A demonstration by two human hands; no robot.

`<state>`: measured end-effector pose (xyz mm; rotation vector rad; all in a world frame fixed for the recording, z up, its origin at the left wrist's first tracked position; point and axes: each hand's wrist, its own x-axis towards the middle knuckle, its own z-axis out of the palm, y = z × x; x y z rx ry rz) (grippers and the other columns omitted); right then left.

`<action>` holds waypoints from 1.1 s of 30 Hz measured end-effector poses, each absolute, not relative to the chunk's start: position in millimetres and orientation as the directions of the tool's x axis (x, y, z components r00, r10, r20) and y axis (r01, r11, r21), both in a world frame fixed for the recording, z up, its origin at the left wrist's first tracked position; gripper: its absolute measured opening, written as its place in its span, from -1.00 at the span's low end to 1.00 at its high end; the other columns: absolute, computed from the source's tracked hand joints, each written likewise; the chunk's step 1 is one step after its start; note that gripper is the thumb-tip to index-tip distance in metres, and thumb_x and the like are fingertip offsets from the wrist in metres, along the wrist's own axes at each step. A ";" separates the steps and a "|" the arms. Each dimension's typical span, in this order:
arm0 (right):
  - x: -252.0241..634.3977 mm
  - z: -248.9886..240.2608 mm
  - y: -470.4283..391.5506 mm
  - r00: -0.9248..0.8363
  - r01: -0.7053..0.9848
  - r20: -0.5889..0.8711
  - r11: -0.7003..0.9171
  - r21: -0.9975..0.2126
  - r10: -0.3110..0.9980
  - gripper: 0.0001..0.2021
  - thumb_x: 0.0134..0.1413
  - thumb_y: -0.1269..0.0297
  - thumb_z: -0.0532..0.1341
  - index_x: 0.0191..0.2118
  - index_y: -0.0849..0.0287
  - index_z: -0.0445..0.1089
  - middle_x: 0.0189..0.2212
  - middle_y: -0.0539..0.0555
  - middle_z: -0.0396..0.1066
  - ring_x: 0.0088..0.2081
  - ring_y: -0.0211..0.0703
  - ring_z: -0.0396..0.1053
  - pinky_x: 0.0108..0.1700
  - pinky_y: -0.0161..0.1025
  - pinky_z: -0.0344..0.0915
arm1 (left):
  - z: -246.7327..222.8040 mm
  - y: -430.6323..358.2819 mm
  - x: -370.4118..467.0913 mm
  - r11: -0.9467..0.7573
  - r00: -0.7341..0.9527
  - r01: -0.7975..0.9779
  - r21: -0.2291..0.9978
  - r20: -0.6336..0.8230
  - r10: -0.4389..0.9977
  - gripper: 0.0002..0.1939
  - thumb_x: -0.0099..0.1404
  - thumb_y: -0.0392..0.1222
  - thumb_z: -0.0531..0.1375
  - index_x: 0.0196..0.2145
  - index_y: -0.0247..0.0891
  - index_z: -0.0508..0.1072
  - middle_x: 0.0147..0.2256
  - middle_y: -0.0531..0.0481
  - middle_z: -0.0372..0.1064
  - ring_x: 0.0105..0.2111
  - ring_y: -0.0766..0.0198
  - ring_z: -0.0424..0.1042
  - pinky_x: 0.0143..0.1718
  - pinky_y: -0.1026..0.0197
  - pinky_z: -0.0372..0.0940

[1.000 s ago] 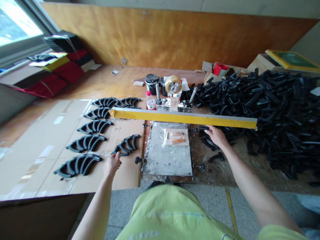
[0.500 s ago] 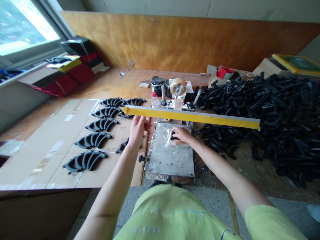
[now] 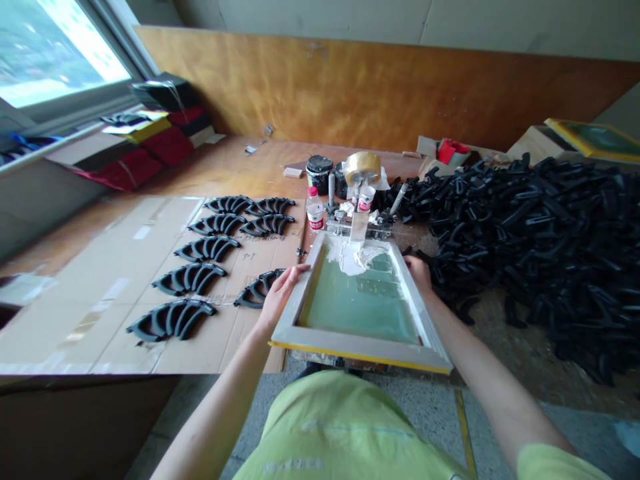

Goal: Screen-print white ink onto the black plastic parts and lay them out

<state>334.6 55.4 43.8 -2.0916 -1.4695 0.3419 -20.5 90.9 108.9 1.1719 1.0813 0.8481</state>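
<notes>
A screen frame (image 3: 350, 337) with a green mesh lies low over the work plate and hides most of it. White paste and a flat scraper (image 3: 359, 230) are at the mesh's far end. My left hand (image 3: 284, 288) is on the frame's left side, fingers along its outer edge. On the right side, my right hand (image 3: 419, 272) grips the frame, its fingers partly hidden by the edge. Left of the frame, rows of curved black parts (image 3: 187, 279) rest on a cardboard sheet (image 3: 120, 267).
A big heap of black parts (image 3: 545, 247) covers the right of the table. Behind the frame stand a red-capped bottle (image 3: 315, 212), a black-smeared tub (image 3: 319, 175), a tape roll (image 3: 363, 168) and metal clamps. Stacked boxes (image 3: 167, 143) are at the back left.
The raised frame has swung down over the plate. My right hand has left the black part on the plate and moved to the frame's right side; my left hand has stayed at the left side.
</notes>
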 end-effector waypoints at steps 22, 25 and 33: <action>264.1 79.6 79.5 -0.491 0.815 0.105 0.499 -0.294 0.865 -0.89 0.03 0.48 0.17 -0.33 0.18 0.41 -0.37 0.06 0.43 -0.29 -0.14 0.35 -0.24 -0.28 0.20 | 10.0 81.0 -23.9 0.305 0.261 0.189 0.933 -0.347 0.901 -0.28 0.17 0.18 0.19 0.20 -0.21 0.25 -0.28 -0.04 0.47 -0.36 0.26 0.42 -0.38 0.30 0.28; 261.1 74.9 84.4 -0.367 0.856 0.190 0.411 -0.315 0.911 -0.84 0.03 0.51 0.15 -0.29 0.17 0.44 -0.33 0.09 0.45 -0.24 -0.10 0.36 -0.20 -0.24 0.23 | 14.9 79.2 -23.9 0.314 0.268 0.158 0.936 -0.346 0.899 -0.28 0.16 0.17 0.20 0.20 -0.21 0.25 -0.29 -0.04 0.47 -0.39 0.27 0.41 -0.41 0.30 0.28; 256.9 69.6 70.7 -0.368 0.834 0.210 0.421 -0.357 0.906 -0.79 0.11 0.39 0.18 -0.14 0.11 0.45 -0.22 0.09 0.49 -0.16 -0.06 0.40 -0.09 -0.19 0.27 | 30.2 79.7 -24.1 0.376 0.278 0.114 0.920 -0.392 0.877 -0.22 0.11 0.16 0.26 0.21 -0.22 0.23 -0.39 0.00 0.45 -0.48 0.29 0.40 -0.50 0.32 0.25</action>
